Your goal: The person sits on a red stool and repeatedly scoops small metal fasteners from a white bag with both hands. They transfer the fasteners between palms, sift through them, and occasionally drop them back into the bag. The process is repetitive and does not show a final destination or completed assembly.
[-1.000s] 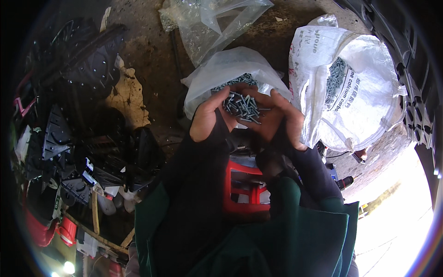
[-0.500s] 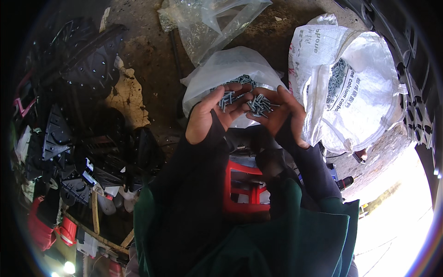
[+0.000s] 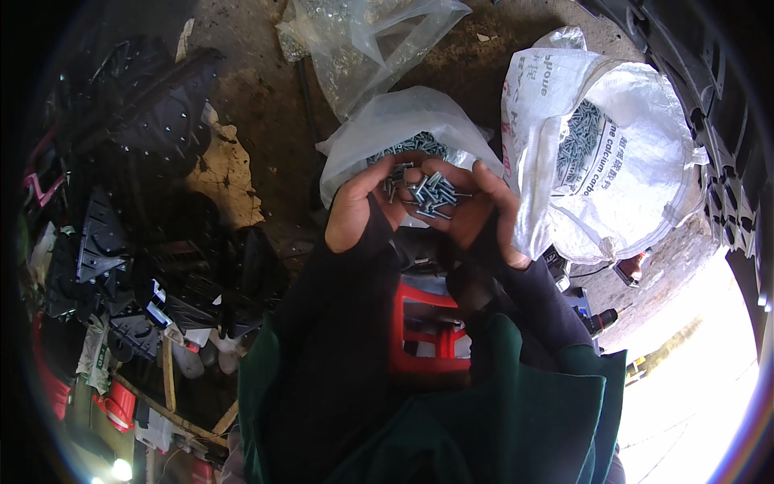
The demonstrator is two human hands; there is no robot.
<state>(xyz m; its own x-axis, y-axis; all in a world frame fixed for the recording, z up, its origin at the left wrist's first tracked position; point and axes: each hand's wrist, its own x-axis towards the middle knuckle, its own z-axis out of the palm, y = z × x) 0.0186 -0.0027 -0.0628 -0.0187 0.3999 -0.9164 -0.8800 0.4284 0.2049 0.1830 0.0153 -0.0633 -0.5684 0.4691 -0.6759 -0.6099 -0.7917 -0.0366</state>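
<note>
My left hand [image 3: 353, 208] and my right hand [image 3: 481, 216] are cupped side by side, palms up, their fingers meeting in the middle. A pile of small silvery screws [image 3: 435, 195] lies across my right palm and fingers, with a few more in the curl of my left fingers. Both hands hover at the near edge of a translucent white plastic bag [image 3: 419, 111]. More screws [image 3: 426, 145] fill the inside of that bag, just beyond my fingertips. Some of my left fingers are partly hidden behind the screws and the other hand.
A white woven sack [image 3: 645, 194] with screws [image 3: 579, 145] stands at the right. A clear plastic bag [image 3: 367, 52] lies at the far side. Black plastic parts [image 3: 161, 121] crowd the left. Below my arms is a red stool [image 3: 399, 331]; a drill [image 3: 601, 321] lies to the right.
My hands have drawn closer together, and the right fingers now overlap the left. The screws are gathered more toward the middle, with fewer showing in my left hand.
</note>
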